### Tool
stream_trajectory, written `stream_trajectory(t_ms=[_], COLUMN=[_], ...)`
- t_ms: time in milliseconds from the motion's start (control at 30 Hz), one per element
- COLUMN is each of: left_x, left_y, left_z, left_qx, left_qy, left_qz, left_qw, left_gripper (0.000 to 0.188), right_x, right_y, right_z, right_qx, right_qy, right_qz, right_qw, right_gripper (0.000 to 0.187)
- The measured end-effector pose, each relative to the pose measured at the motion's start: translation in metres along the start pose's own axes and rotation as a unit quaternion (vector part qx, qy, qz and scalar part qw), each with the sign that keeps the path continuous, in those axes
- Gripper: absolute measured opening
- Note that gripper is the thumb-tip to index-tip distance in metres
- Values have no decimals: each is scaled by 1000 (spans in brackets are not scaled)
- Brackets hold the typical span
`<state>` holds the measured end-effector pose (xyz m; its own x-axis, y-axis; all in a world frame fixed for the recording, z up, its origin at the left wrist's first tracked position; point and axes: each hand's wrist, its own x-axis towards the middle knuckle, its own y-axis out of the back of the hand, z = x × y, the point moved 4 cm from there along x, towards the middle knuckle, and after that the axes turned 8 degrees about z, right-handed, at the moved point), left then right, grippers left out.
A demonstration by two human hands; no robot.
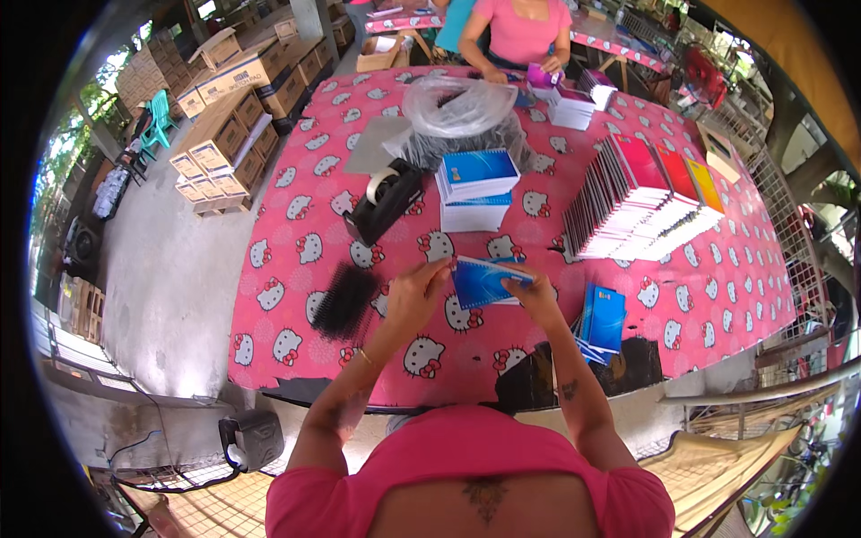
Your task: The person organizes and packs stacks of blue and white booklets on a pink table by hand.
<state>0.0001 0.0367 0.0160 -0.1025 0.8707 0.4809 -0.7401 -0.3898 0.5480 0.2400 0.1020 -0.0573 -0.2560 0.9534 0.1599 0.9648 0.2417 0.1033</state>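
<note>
A small blue notebook [481, 284] is tilted above the table, a row of binding along its upper edge. My right hand [536, 296] grips its right end, thumb on the cover. The fingers of my left hand [418, 292] are pinched together at its upper left corner; what lies between them is too small to make out. Part of another blue notebook or page shows behind it. Left of my left hand lies a heap of black binding coils [346, 301]. Several blue notebooks [604, 319] lie in a loose pile right of my right hand.
Beyond my hands stand a stack of blue notebooks [477, 190] and a black tape dispenser [386, 203]. Rows of red and yellow notebooks [628, 202] fill the right. A clear plastic bag [462, 121] lies farther back. A person [525, 36] works at the far edge.
</note>
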Motion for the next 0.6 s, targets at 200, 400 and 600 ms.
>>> stream_trajectory(t_ms=[200,400,600], left_x=[2,6,13], left_y=[-6,-13,-18], left_z=[-12,-16,-18], left_qx=[-76,-129,-143], left_qy=[54,12,43], left_qz=[7,31,-9], left_qw=[996,991,989], left_gripper=[23,20,15], right_x=[-6,0,-1], right_y=[-4,-1,0], right_z=[0,3,4], right_qx=[20,17,22], right_qy=[-38,-24,-18], right_qz=[-6,-7,-5], right_qw=[999,1000,1000], right_gripper=[30,30,29])
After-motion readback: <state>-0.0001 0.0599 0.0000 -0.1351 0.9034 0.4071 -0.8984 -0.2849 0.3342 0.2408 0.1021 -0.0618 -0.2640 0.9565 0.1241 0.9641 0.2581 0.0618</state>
